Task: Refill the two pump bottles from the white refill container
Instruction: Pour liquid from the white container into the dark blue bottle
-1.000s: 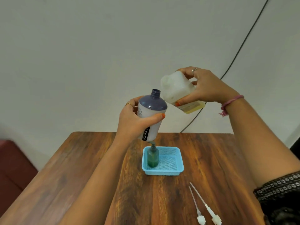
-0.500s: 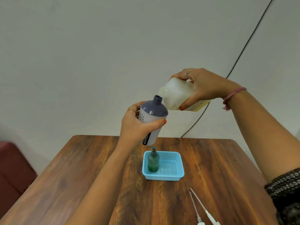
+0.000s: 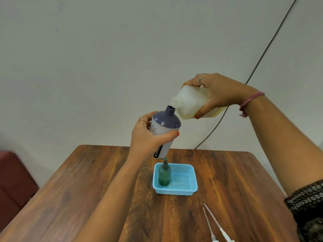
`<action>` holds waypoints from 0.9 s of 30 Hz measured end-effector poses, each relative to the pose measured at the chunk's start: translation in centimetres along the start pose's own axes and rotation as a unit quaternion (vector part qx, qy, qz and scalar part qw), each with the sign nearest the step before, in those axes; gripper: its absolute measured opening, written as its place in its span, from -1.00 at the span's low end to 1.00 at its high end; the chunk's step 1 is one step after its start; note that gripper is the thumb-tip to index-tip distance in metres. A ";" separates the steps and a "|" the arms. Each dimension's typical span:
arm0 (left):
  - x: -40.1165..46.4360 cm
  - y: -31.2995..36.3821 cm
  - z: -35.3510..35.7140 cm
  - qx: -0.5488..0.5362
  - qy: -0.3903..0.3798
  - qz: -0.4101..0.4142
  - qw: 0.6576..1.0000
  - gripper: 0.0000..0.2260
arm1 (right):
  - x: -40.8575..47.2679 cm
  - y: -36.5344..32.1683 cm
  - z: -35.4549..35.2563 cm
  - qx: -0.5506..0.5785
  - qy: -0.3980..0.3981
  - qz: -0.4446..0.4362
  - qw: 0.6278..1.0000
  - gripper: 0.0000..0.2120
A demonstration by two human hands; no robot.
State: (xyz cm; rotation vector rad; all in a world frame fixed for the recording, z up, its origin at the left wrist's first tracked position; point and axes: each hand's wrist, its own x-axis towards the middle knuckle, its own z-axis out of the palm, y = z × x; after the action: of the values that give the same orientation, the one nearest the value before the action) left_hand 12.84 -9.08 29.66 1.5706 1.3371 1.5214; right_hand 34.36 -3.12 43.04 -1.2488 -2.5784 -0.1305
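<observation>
Below me, the wooden table [image 3: 227, 180] carries a blue mesh basket [image 3: 189, 188] with a green bottle [image 3: 164, 175] upright inside. Up above it, my right hand [image 3: 222, 95] grips the tilted white refill container [image 3: 189, 102], spout beside the open neck of the purple-topped bottle [image 3: 164, 128] clasped in my left hand [image 3: 148, 138]. Two pump tubes [image 3: 212, 222] lie nearby.

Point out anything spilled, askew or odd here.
No spill shows. Two pump tubes lie loose on the table, away from their bottles. The white refill container is tipped toward the purple-topped bottle, as pouring needs.
</observation>
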 end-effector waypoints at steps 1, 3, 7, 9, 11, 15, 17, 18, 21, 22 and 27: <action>0.0 0.0 0.0 -0.002 0.001 -0.001 1.000 -0.28 | 0.0 0.0 -0.1 -0.002 0.000 0.001 1.000 -0.19; 0.0 -0.1 0.0 -0.004 0.001 -0.003 1.000 -0.27 | 0.1 0.0 -0.1 -0.004 0.002 0.003 1.000 -0.19; 0.1 -0.1 0.0 -0.001 -0.001 -0.002 1.000 -0.28 | 0.3 -0.2 -0.1 -0.017 -0.001 0.001 1.000 -0.19; 0.1 -0.2 0.1 0.000 -0.001 -0.002 1.000 -0.27 | 0.3 -0.3 -0.2 -0.017 -0.003 0.003 1.000 -0.19; 0.1 -0.2 0.1 0.004 -0.001 -0.001 1.000 -0.27 | 0.2 -0.4 -0.4 -0.023 -0.005 0.005 1.000 -0.21; 0.1 -0.3 0.2 0.000 0.001 -0.001 1.000 -0.27 | 0.3 -0.6 -0.7 -0.038 -0.011 0.005 0.999 -0.19; 0.2 -0.4 0.3 0.000 0.000 -0.002 1.000 -0.26 | 0.4 -0.6 -0.8 -0.048 -0.014 0.004 0.999 -0.18; 0.2 -0.5 0.3 0.000 0.000 -0.002 1.000 -0.26 | 0.4 -0.5 -0.8 -0.050 -0.014 0.005 0.999 -0.18; 0.2 -0.6 0.3 -0.005 0.001 -0.004 1.000 -0.26 | 0.5 -0.5 -0.7 -0.053 -0.017 0.007 0.998 -0.17; 0.2 -0.7 0.3 -0.006 0.001 -0.004 1.000 -0.26 | 0.6 -0.4 -0.7 -0.056 -0.019 0.006 0.998 -0.17; 0.3 -0.9 0.4 -0.011 0.003 -0.007 1.000 -0.26 | 0.7 -0.6 -0.9 -0.058 -0.022 0.003 0.998 -0.18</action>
State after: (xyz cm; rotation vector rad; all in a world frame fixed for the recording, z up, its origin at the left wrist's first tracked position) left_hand 12.97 -8.38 28.91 1.5399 1.3271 1.5285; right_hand 33.64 -3.14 44.08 -1.3126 -2.6380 -0.2589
